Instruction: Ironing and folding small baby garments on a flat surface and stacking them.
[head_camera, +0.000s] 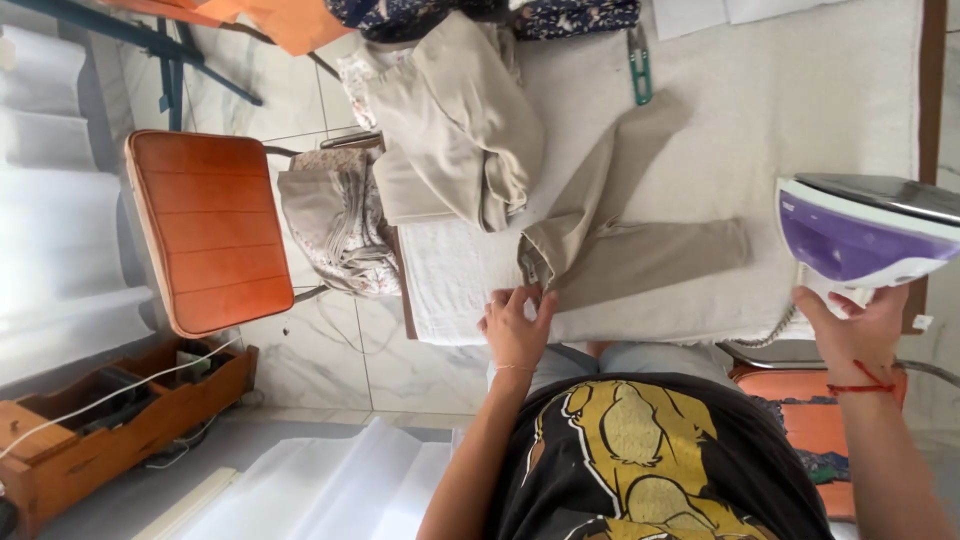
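Note:
Small beige trousers (610, 240) lie spread on the white padded ironing table (800, 110), legs pointing away from me. My left hand (515, 325) rests flat at the near edge, fingertips on the trousers' waistband. My right hand (850, 330) grips the handle of a purple and white steam iron (865, 232), which stands at the table's right end, its grey cord hanging beside my wrist. A red thread bracelet circles that wrist.
A heap of beige clothes (455, 125) lies at the table's left end, a green clothes peg (640, 65) beyond it. An orange chair (210, 230) with patterned fabric (335, 220) beside it stands left. A wooden tray (110, 420) sits on the floor.

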